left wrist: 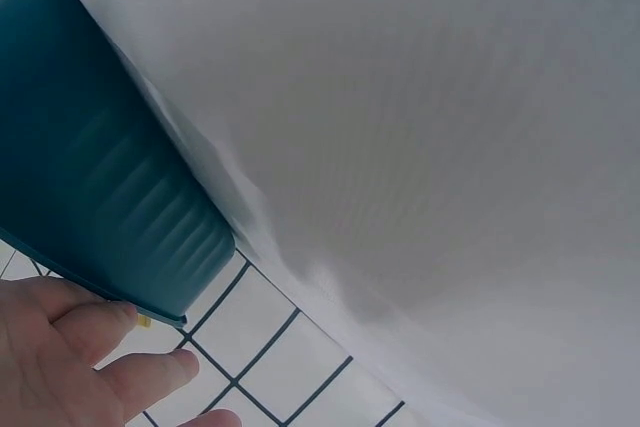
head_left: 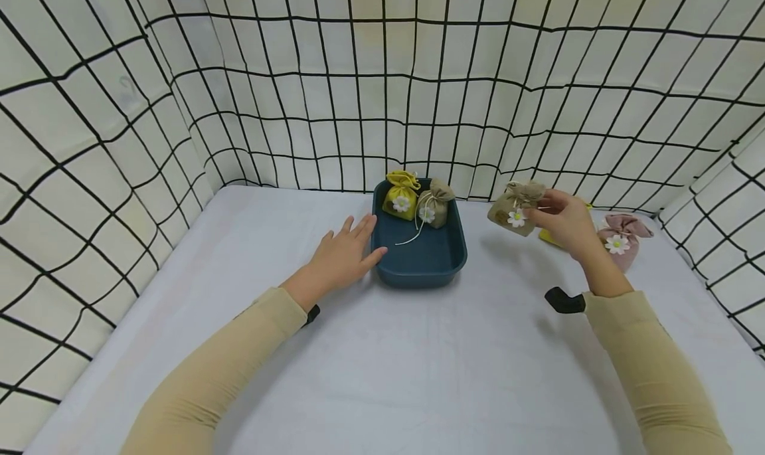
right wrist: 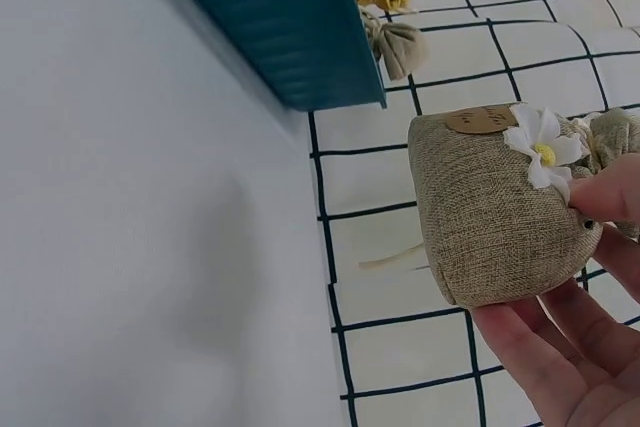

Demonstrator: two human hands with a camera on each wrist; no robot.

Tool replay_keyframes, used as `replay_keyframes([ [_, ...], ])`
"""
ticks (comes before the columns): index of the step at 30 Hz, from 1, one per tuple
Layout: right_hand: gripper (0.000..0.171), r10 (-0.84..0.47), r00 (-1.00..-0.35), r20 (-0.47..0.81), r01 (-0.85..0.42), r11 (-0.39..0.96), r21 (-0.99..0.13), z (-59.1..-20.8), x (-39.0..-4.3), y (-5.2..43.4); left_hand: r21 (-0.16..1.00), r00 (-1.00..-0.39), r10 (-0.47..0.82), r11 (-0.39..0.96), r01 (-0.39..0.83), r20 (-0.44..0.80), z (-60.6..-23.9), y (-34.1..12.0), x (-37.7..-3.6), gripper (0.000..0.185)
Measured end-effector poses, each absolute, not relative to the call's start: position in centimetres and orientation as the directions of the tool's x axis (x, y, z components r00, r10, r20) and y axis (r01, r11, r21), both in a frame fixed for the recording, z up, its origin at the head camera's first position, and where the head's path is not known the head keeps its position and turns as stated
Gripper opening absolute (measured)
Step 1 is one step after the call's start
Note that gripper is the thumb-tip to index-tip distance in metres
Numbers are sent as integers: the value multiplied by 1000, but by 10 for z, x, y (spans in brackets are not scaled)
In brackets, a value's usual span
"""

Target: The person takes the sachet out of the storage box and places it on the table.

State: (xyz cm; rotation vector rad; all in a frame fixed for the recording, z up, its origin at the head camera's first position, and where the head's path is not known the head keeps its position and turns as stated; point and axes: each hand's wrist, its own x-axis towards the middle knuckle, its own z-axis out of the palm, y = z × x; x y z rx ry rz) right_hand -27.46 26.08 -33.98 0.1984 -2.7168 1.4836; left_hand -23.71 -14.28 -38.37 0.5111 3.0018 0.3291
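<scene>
Your right hand (head_left: 564, 221) pinches a tan sachet (head_left: 517, 208) by its tied neck, fingers curled round it, held up off the table (head_left: 418, 349), right of the tray (head_left: 418, 264) w/ a clear gap to the tray's right rim. Right wrist view: sachet (right wrist: 495, 212) has a white daisy on front, fingertips (right wrist: 545, 347) under its base, thumb at the neck; tray wall (right wrist: 290, 27) sits well apart, up-left.

Your left hand (head_left: 343, 256) lies flat, fingers spread and straight, fingertips touching the tray's left rim. Left wrist view: fingers (left wrist: 95, 342) right at the tray's corner edge (left wrist: 110, 217).

In the tray, at the far end: yellow sachet (head_left: 402, 196) and a 2nd tan sachet (head_left: 434, 204), touching each other; near half of the tray is bare.

Behind your right hand: pink sachet (head_left: 621, 241) near the table's right edge, plus a yellow thing (head_left: 548, 238) mostly hidden by the hand, can't tell what.

Open room: wide bare table in front of the tray and btwn your arms. Grid-cloth walls (head_left: 382, 96) close off back, left, right.
</scene>
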Motion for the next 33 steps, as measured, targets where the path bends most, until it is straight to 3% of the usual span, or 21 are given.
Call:
replay_keyframes([
  [21,58,-86,-993,80,-114,556,-823,-356,-294,268,225,-941,332,924,311,-65,-381,-143,-237,80],
  [33,51,-46,-997,65,-79,643,-762,-364,-302,267,215,-940,336,924,317,-60,-380,-142,-236,80],
])
